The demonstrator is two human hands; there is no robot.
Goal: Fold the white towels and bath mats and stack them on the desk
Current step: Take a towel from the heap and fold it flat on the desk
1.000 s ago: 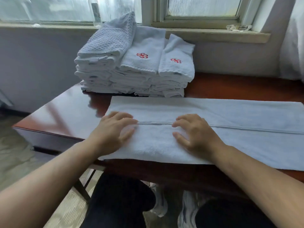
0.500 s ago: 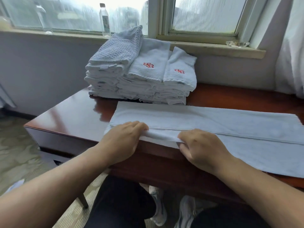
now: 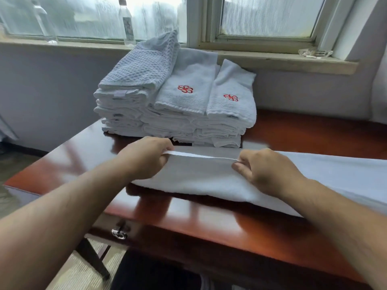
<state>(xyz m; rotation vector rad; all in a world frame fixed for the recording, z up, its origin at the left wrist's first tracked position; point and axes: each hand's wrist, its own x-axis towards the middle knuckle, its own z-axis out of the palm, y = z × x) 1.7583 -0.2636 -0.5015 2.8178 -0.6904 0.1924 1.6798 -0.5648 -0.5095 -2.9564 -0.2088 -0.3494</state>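
A long white towel (image 3: 209,178) lies across the reddish wooden desk (image 3: 69,162), running off to the right. My left hand (image 3: 146,155) pinches its near-left edge, lifted off the desk and carried toward the far side. My right hand (image 3: 266,170) grips the same raised edge a little further right. Behind them, against the wall, stands a stack of folded white towels and bath mats (image 3: 173,114); a waffle-weave piece lies on top at the left, and two towels with red flower emblems lie on top at the right.
A windowsill (image 3: 272,59) runs behind the desk, with two clear bottles (image 3: 126,24) and a small glass dish (image 3: 315,52) on it. A drawer pull (image 3: 119,233) shows on the desk front. A white curtain hangs at the far right. My legs are under the desk.
Both hands went from pressing flat on the towel to gripping its near edge, then lifted it up and away toward the stack. The camera moved closer to the desk.
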